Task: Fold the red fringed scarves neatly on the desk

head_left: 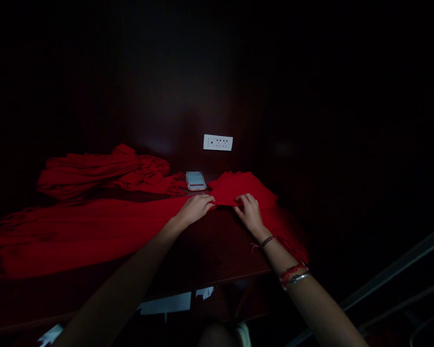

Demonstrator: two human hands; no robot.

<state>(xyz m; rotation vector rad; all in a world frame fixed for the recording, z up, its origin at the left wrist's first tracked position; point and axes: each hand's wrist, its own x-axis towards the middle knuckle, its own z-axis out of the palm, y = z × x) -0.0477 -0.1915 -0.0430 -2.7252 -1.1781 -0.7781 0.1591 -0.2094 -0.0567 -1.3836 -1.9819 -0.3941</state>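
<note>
A long red fringed scarf [104, 224] lies across the dark table, its left part spread out flat and its right part bunched and fringed. Near the middle, my left hand [196, 210] pinches the scarf's edge between thumb and fingers. A short way to the right, my right hand [250, 212] grips the same edge, and the cloth between the two hands is drawn into a narrow taut strip. Bracelets circle my right wrist and forearm. Folds of red cloth rise just beyond my right hand.
Behind the scarf lies a second, crumpled red scarf [104, 171] at the left. A lit phone [196, 180] rests near the wall, below a white power socket [218, 142]. White papers [166, 303] show under the table's front edge. Metal bars [394, 270] run at the lower right.
</note>
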